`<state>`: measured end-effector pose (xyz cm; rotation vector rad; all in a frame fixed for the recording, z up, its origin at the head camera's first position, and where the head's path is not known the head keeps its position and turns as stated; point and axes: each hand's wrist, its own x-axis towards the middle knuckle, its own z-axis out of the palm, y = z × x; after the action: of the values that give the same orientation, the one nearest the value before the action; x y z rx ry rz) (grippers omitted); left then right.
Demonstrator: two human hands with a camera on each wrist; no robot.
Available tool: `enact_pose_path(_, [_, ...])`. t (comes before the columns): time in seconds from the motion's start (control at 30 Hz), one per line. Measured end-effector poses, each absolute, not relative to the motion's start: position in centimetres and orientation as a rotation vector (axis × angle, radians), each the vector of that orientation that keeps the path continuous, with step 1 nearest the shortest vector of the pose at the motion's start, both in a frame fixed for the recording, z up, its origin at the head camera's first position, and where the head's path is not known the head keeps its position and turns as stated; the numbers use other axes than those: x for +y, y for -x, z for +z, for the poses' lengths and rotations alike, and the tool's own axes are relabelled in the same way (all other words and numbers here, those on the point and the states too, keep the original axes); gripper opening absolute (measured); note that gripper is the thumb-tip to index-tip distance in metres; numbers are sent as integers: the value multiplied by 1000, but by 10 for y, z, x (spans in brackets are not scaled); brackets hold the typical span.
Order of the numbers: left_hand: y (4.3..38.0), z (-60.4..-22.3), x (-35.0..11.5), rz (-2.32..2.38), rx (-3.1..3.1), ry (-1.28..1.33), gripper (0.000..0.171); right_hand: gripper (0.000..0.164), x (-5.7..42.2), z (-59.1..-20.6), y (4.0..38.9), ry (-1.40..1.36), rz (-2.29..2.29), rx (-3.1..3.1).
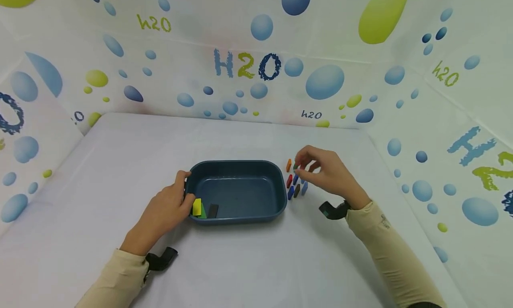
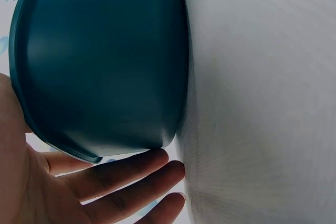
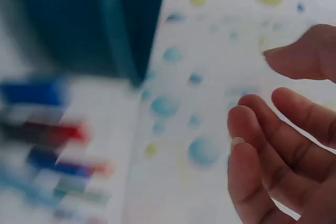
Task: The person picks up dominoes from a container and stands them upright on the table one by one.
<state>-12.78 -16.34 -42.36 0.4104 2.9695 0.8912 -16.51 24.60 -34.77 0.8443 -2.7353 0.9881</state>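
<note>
A dark blue plastic tub (image 1: 236, 219) sits on the white cloth. My left hand (image 1: 166, 205) grips its left end, thumb at the rim and the other fingers along the outer wall, as the left wrist view also shows on the tub (image 2: 105, 66). Inside lie a yellow block (image 1: 197, 207), a green block (image 1: 203, 211) and a dark block (image 1: 213, 211). Over several small upright blocks right of the tub hovers my right hand (image 1: 324, 167), closest to a green one (image 1: 295, 166). In the right wrist view, thumb and fingers (image 3: 252, 124) are apart, holding nothing.
The standing blocks include an orange one (image 1: 288, 165), a red one (image 1: 289, 181), a blue one (image 1: 291, 192), a brown one (image 1: 297, 190) and a light blue one (image 1: 304, 188). Behind them hangs a curtain (image 1: 192, 31) printed with drops and lettering.
</note>
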Motion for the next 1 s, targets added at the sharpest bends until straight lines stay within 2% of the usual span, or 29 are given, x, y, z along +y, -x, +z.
enact_pose_path(0.2, [128,-425,-167,893,2988,-413,54,19,186,-330,183,-1169,1108,-2626])
enact_pose_path(0.37, [129,-426,-166,898,2978,-423,53,18,140,-334,198,-1419,1234,-2623])
enact_pose_path(0.6, [127,-425,-164,903,2969,-435,53,25,96,-357,216,-1651,1257,-2733])
enact_pose_path(1.0, [126,-426,-163,897,2988,-462,52,34,47,-410,228,-1986,845,-2963])
